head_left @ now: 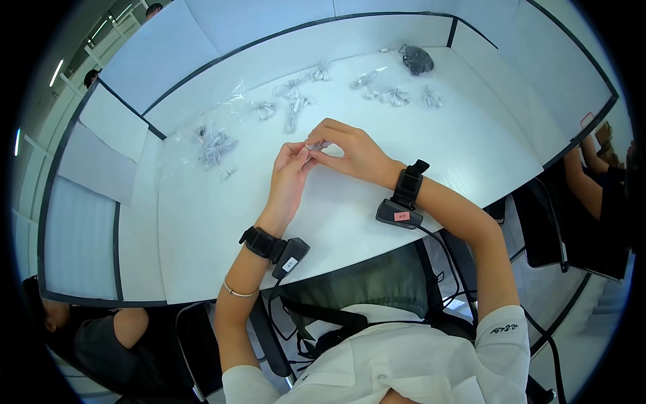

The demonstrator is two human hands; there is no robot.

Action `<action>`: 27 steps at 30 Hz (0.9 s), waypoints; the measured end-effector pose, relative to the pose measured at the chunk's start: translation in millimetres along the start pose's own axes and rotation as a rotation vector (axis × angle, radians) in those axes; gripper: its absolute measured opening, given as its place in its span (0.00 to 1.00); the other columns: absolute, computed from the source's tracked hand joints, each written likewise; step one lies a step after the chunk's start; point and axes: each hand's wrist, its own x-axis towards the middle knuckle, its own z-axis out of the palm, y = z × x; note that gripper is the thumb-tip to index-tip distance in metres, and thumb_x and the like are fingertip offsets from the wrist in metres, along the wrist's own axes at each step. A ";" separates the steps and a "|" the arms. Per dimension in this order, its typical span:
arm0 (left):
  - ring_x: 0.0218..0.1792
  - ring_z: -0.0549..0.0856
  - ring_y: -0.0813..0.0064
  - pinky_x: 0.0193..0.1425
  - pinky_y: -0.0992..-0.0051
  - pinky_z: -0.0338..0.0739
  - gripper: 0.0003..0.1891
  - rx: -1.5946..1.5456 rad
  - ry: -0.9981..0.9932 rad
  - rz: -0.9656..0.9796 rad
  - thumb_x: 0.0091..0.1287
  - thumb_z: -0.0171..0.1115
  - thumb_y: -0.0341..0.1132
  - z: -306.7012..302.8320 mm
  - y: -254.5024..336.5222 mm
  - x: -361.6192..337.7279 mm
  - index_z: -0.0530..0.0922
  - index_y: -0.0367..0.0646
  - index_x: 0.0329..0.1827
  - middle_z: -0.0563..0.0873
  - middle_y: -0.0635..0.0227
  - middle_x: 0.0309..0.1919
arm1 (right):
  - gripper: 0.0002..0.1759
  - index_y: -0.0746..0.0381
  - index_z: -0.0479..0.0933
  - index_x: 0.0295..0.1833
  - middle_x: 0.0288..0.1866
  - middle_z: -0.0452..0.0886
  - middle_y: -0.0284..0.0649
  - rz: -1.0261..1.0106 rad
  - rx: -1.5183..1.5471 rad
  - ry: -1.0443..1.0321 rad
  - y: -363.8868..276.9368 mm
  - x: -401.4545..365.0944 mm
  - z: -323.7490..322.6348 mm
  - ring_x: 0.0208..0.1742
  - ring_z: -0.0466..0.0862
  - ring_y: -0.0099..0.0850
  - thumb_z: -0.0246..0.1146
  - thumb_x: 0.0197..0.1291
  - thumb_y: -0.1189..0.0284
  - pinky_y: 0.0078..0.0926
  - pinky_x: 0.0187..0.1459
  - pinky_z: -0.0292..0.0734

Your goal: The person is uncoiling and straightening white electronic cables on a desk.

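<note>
My left hand (292, 167) and my right hand (348, 152) meet over the middle of the white table, fingertips pinched together. Between them is a small grey-white item (315, 146), mostly covered by the fingers, so its kind cannot be made out. Just beyond the hands lie bundled white cables, one bundle (293, 113) closest to my fingers and another (265, 109) to its left. Further left a larger tangle of white cables (215, 146) rests on clear plastic.
More cable bundles (396, 97) lie at the back right, one bundle (433, 98) apart from them. A dark item in a clear bag (416, 60) sits near the back wall. Low partitions (377, 32) ring the table. Other people sit at both sides; cords run from my wrist devices.
</note>
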 end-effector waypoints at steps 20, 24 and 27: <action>0.49 0.79 0.74 0.58 0.71 0.72 0.14 0.068 0.075 0.073 0.71 0.49 0.33 10.0 -2.4 -1.2 0.69 0.33 0.54 0.79 0.60 0.48 | 0.10 0.64 0.77 0.43 0.39 0.79 0.40 0.025 0.010 0.081 -1.4 -1.4 9.5 0.39 0.81 0.31 0.60 0.54 0.80 0.24 0.43 0.77; 0.48 0.80 0.74 0.58 0.71 0.73 0.15 0.108 0.058 0.082 0.71 0.51 0.34 11.9 1.1 -1.5 0.69 0.31 0.54 0.80 0.59 0.48 | 0.09 0.64 0.77 0.43 0.39 0.77 0.39 0.044 0.080 0.106 -1.0 -1.6 11.5 0.40 0.81 0.29 0.60 0.55 0.81 0.23 0.42 0.77; 0.47 0.80 0.74 0.57 0.71 0.73 0.15 0.105 0.054 0.109 0.71 0.51 0.35 10.7 1.7 -1.2 0.70 0.31 0.53 0.80 0.59 0.47 | 0.09 0.65 0.78 0.43 0.39 0.76 0.38 0.028 0.107 0.134 -1.3 -1.1 12.2 0.40 0.81 0.29 0.60 0.55 0.81 0.22 0.42 0.76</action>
